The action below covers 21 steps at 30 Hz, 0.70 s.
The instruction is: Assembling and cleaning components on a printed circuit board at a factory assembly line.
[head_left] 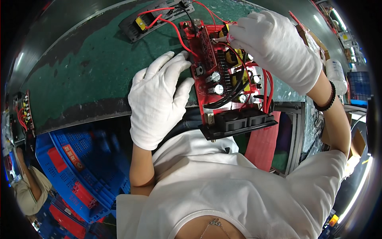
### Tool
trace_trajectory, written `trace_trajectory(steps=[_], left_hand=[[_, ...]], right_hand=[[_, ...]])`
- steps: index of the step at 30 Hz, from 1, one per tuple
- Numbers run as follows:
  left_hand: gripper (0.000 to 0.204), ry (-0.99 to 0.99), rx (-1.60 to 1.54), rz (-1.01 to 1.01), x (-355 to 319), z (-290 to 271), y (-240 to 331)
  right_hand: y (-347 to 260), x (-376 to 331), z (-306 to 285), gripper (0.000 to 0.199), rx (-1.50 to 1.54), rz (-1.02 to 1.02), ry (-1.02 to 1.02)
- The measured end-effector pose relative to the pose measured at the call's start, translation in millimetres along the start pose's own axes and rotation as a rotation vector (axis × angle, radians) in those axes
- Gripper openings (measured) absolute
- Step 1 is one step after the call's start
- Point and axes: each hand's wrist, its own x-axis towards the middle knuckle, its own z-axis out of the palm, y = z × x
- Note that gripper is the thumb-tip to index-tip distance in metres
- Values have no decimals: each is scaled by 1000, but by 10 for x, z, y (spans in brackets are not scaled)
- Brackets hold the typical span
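One red circuit board (202, 89) sits on the worn green table (95, 71), long axis running away from the wearer, black end panel (238, 123) facing them past the edge. The left hand (159, 93) rests loosely spread alongside; the right hand (272, 46) pinches a slim whitish piece (220, 39). Blue crates (45, 149) stand below, left.

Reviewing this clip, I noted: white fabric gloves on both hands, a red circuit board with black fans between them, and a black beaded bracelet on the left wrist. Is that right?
Not quite: the black beaded bracelet is on the wrist of the right hand, as the head view shows.
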Motion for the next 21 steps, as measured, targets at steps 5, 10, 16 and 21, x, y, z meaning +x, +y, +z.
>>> trace_trajectory(steps=[5, 10, 16, 21], left_hand=[[25, 1, -13, -1, -5, -2, -13], [25, 4, -9, 2, 6, -7, -9], [25, -3, -30, -9, 0, -22, 9], [26, -4, -44, -9, 6, -14, 9]], right_hand=[[-19, 4, -8, 12, 18, 10, -21], [-12, -7, -1, 12, 26, 10, -5], [-39, -54, 64, 12, 14, 72, 13], [22, -128, 198, 11, 61, 29, 107]])
